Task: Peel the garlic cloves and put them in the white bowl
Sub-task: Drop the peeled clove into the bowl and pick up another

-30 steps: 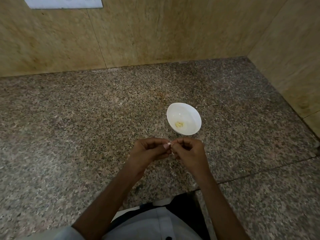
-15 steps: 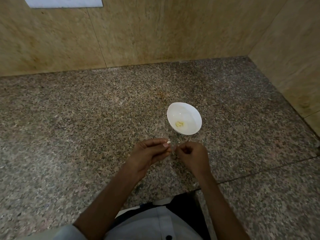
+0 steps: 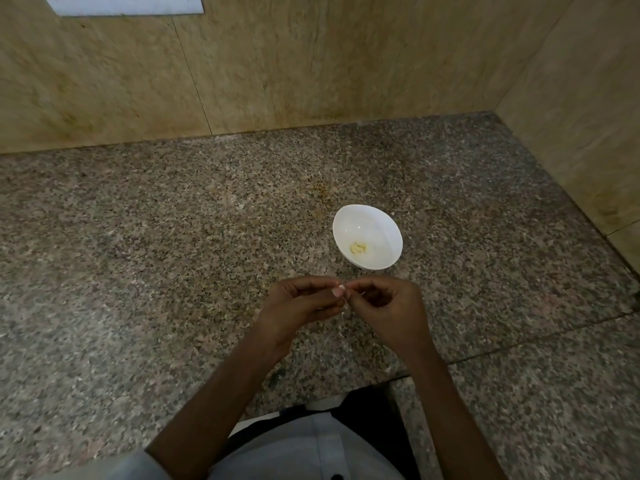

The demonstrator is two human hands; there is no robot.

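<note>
Our left hand (image 3: 298, 303) and right hand (image 3: 388, 306) both pinch the clove (image 3: 344, 294) near the bowl (image 3: 375, 226), presumably for a short drop.

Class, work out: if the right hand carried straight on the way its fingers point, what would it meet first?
The left hand, almost at once: the right hand points leftward at its fingertips, seemingly with a small pale piece pinched between them.

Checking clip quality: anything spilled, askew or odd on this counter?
Nothing serious. A few pale flecks, likely garlic skin, lie on the granite counter by the left hand and right hand, both pinching a garlic clove. A brownish stain sits behind the white bowl, which stands upright with peeled garlic inside.
</note>
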